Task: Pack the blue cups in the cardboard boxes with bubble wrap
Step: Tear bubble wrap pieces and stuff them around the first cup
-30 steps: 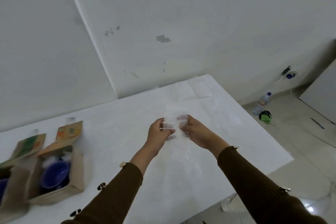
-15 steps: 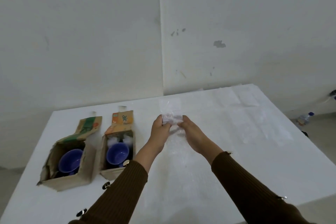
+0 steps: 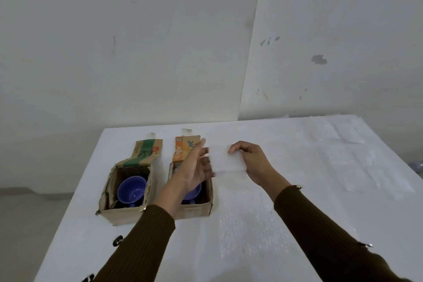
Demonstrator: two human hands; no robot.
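Since 0.5 s ago the left hand (image 3: 194, 167) has released, fingers straight; the right hand (image 3: 254, 165) alone pinches the bubble wrap (image 3: 225, 160), held just right of the orange-flapped box (image 3: 194, 209). Insertion judged next. 1 blue cup (image 3: 195, 191) sits inside it, 1 more blue cup (image 3: 131, 190) in the neighbouring box (image 3: 123, 214) leftward. Flap (image 3: 183, 149) reads "ale".

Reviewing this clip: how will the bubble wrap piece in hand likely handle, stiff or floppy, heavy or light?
Probably light: the right hand holds the bubble wrap piece by one pinched edge. Likely floppy: it looks thin and translucent.
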